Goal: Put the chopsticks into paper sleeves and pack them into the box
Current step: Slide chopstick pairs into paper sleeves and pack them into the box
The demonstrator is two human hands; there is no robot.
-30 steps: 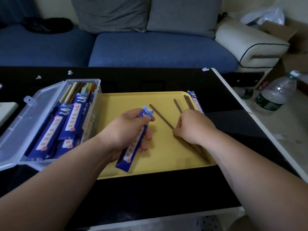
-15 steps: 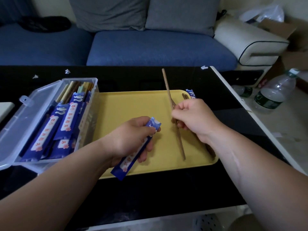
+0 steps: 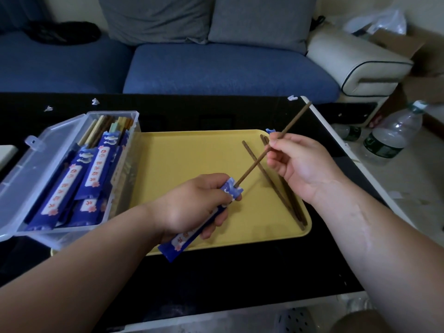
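Observation:
My left hand (image 3: 192,205) grips a blue paper sleeve (image 3: 182,239) over the front of the yellow tray (image 3: 182,155), its open mouth pointing up and right. My right hand (image 3: 295,162) pinches a dark brown chopstick (image 3: 290,126) whose lower tip is in the sleeve's mouth. Several more brown chopsticks (image 3: 276,188) lie loose on the tray's right side, with another blue sleeve (image 3: 270,131) at its far right corner. A clear plastic box (image 3: 31,169) stands open at the left, holding sleeved chopsticks (image 3: 96,169) and some bare ones.
The tray and box sit on a black table (image 3: 216,280) with a white edge. A blue sofa (image 3: 216,66) with grey cushions stands behind. Plastic water bottles (image 3: 389,138) stand on the floor to the right, near a cream armrest.
My right hand lifted one chopstick off the tray, swung it from upright to slanted, and brought its tip into the mouth of the sleeve. My left hand tilted the sleeve toward it.

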